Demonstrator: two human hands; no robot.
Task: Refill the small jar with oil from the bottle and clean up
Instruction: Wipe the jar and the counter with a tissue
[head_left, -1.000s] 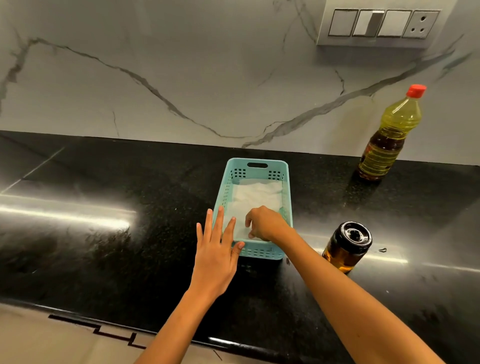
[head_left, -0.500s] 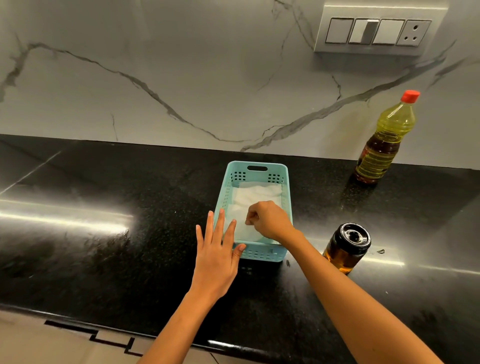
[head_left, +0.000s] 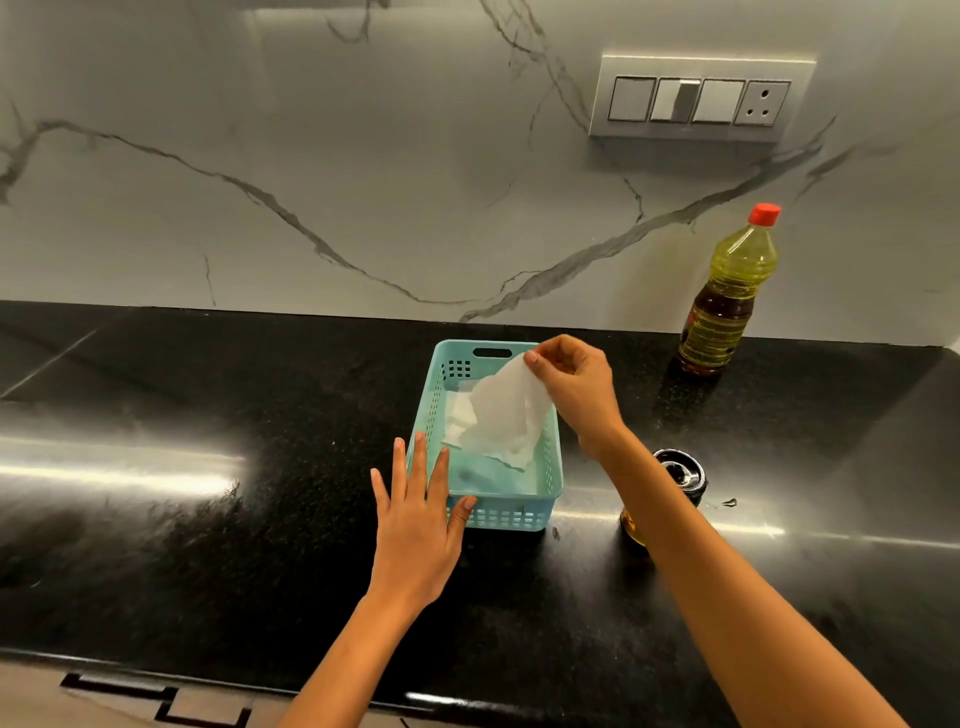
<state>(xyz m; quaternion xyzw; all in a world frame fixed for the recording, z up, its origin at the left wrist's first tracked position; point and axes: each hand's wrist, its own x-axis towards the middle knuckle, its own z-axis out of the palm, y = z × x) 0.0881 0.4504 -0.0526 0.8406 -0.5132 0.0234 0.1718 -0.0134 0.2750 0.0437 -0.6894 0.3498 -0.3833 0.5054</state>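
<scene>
Thumb and fingertips of the right hand (head_left: 571, 389) pinch one corner of a white paper napkin (head_left: 498, 415), holding it above the teal plastic basket (head_left: 509, 517) with its lower edge hanging inside. The left hand (head_left: 415, 525) lies flat with its fingers straight and spread, against the basket's near left corner, gripping nothing. Right of the basket, partly hidden by the right forearm, the black-lidded oil jar (head_left: 685, 473) stands mid-counter. The red-capped oil bottle (head_left: 727, 301) stands upright at the black counter's (head_left: 208, 519) back edge, against the marble wall (head_left: 311, 156).
</scene>
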